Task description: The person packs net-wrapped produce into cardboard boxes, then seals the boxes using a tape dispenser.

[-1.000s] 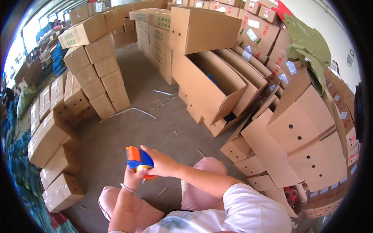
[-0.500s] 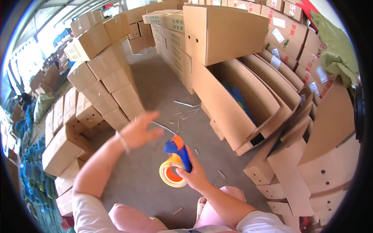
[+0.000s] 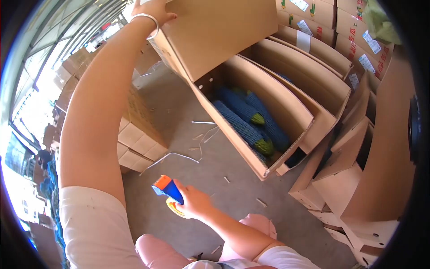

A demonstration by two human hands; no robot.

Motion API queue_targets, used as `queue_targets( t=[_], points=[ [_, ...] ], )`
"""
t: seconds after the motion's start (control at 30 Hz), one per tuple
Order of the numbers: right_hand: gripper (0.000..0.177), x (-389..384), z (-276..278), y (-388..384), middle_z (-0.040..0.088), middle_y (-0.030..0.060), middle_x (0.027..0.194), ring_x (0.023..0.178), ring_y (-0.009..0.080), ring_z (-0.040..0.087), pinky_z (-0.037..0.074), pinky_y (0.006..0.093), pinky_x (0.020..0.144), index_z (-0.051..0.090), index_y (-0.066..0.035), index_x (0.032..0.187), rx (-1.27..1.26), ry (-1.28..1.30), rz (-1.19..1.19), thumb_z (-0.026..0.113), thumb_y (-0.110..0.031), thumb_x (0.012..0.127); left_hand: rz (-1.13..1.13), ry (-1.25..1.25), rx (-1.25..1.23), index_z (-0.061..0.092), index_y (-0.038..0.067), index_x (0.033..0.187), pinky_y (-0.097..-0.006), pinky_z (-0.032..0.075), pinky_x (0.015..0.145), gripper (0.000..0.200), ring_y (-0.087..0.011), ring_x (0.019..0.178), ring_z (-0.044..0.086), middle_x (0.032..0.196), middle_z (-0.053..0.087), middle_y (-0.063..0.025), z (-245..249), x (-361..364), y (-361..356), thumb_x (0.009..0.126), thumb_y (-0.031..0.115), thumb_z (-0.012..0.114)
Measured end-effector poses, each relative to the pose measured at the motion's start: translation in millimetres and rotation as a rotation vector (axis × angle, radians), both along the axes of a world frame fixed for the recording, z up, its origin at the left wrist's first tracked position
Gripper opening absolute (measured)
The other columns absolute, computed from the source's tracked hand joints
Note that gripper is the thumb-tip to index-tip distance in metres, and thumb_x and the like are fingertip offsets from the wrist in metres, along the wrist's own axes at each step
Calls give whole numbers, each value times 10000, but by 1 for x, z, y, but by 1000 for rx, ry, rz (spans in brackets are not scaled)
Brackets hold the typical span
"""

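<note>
My left hand point(image 3: 154, 11) reaches up to the top left edge of a large cardboard box point(image 3: 224, 33), thumb on its near face; its other fingers are partly cut off by the frame. That box sits on the far end of an open carton point(image 3: 277, 94). Inside the carton lie several long items in blue netting point(image 3: 251, 119) with green ends. Low in the middle, my right hand point(image 3: 195, 201) is wrapped around a tape dispenser point(image 3: 169, 189) with a blue body and orange head. Part of a yellow tape roll point(image 3: 175, 208) shows beneath it.
More open cartons point(image 3: 309, 74) stand in a row to the right. Printed boxes point(image 3: 309, 13) are stacked behind, and other cartons point(image 3: 139, 139) at left. Strips of white strapping point(image 3: 177, 154) and scraps lie on the grey floor point(image 3: 188, 107). A black object point(image 3: 416, 130) edges in at far right.
My left hand has risen from above the floor to the box's top left edge. My right hand has moved left with the dispenser. The view has shifted, showing more of the carton's inside.
</note>
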State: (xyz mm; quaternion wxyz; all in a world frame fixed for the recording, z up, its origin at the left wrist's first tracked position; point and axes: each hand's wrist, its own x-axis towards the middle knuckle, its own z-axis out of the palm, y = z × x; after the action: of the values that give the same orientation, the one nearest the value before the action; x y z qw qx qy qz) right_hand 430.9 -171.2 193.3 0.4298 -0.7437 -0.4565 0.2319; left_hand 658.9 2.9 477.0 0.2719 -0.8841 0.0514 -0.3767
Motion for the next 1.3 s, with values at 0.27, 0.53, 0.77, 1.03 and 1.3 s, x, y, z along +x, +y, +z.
queue_targets(
  t=[0.27,0.53,0.77,1.03,1.3],
  points=[
    [833,8,-46,22,594,188,976,842,371,632,513,477,711,310,-167,1462,98,52,8,733,-298,756,353,221,-295,625,116,1093,-376,477,826,396,-268,966,642,1001,687,-112,84,35,47,808,387,676],
    [832,40,-58,32,590,192,1004,908,384,613,504,477,755,341,-155,1447,274,69,-55,744,-263,727,372,226,-291,653,77,1091,-421,488,859,396,-340,963,639,991,682,-178,96,-41,26,770,296,727],
    [703,68,82,34,588,186,1136,948,374,621,517,437,770,440,-93,1339,436,-159,-23,758,-226,727,290,158,-401,574,19,1158,-327,482,828,424,-198,893,605,964,652,-99,192,-286,-7,834,249,719],
    [352,30,174,63,653,97,976,922,303,624,492,442,766,644,-102,1025,577,-577,-25,739,-291,744,42,145,-624,577,-31,925,-239,461,663,251,-108,742,546,832,601,-41,196,-423,-23,835,129,749],
    [300,-83,134,90,667,57,880,859,265,633,525,393,671,673,-134,991,728,-644,86,724,-295,743,577,-89,-432,579,-27,973,-293,455,741,255,-180,821,555,899,600,-79,115,-669,-67,841,138,722]
  ],
)
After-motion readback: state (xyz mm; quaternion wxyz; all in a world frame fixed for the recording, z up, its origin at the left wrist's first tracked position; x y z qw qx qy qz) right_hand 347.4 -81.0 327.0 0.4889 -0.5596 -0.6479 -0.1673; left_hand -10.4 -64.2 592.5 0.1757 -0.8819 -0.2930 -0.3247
